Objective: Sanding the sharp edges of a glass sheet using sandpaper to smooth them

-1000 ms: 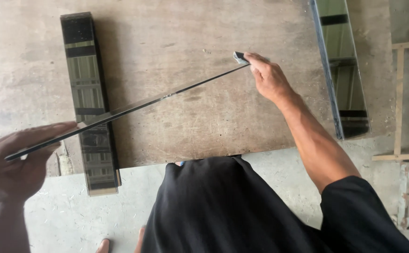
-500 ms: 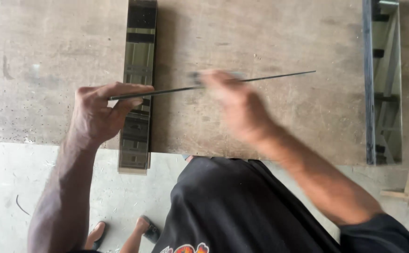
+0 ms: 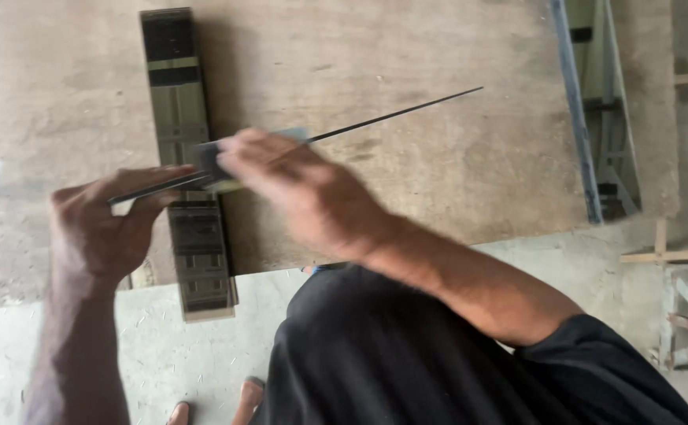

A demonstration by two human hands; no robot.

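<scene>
A long thin dark strip [image 3: 399, 114], perhaps a pane seen edge-on, slants over the worn wooden table [image 3: 438, 181]. My left hand [image 3: 104, 228] grips its left end between thumb and fingers. Close beside it, my right hand [image 3: 305, 197] is blurred and closed on a small grey-blue block [image 3: 214, 161] that presses against the strip. Both hands hover over a long grey-green metal profile [image 3: 175, 102] that lies flat and sticks out past the table's near edge.
A second metal frame piece [image 3: 588, 102] lies along the table's right side. A wooden stand [image 3: 686, 315] sits on the concrete floor at lower right. My dark-clothed lap and sandalled feet [image 3: 242, 397] are below the table edge.
My right hand has slid left along the strip from its far right end to just beside my left hand. The strip's right end now stands free.
</scene>
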